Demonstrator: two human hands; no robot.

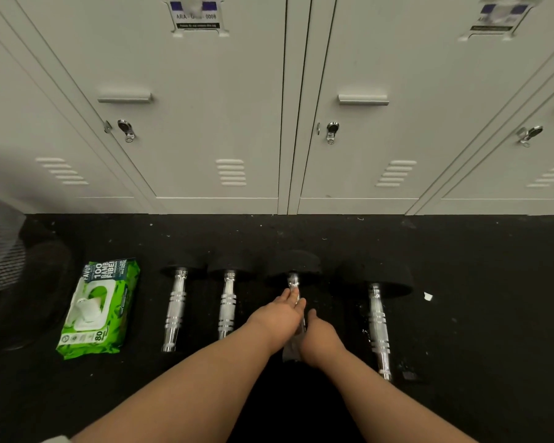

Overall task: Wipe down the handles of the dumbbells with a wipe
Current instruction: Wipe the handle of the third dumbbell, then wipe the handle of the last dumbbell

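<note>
Pale locker doors (218, 123) rise behind black gym flooring (477, 266) where four dumbbells lie in a row. Both hands are on the third dumbbell's handle (293, 279): the left hand (277, 318) lies over it with fingers stretched forward, while the right hand (320, 338) grips a wipe (291, 350) against it. A green wipes pack (98, 308) sits left of the row.
</note>
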